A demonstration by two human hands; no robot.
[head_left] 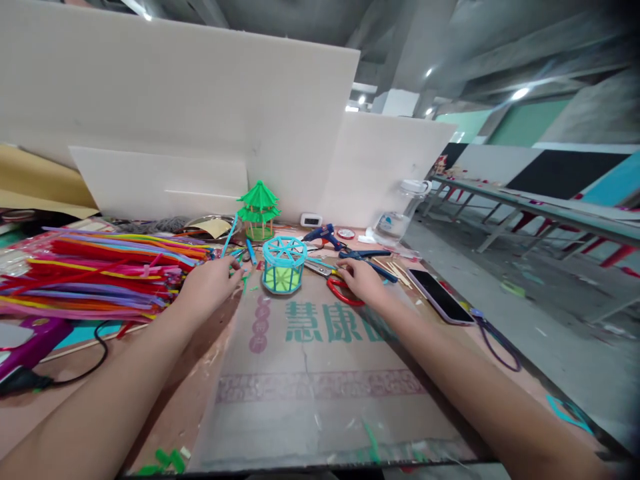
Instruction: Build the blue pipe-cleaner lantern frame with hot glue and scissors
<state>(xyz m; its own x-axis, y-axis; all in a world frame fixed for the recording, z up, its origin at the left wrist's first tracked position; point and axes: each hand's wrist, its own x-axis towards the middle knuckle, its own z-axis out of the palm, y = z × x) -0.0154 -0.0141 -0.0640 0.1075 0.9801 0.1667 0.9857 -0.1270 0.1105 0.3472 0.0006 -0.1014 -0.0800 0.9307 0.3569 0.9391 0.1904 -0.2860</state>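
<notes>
My left hand (213,281) is over the table beside a pile of pipe cleaners, its fingers loosely bent and slightly apart. Just behind it leans a light-blue pipe cleaner (229,235). Between my hands stands an eight-sided, light-blue frame (284,252) with spoked top and yellow-green base; neither hand touches it. My right hand (364,279) is over the red-handled scissors (336,291), fingertips drawn together. A thin light-blue strip (324,263) runs close to those fingertips; whether they hold it is unclear. Behind the frame stands a green tiered pagoda model (260,208).
Many coloured pipe cleaners (100,273) lie at left, near a purple tool (35,343). Towards the back are a blue glue gun (323,235), pliers (370,256), a small white digital display (311,220) and a plastic jug (397,217). A phone (440,297) lies near the right edge.
</notes>
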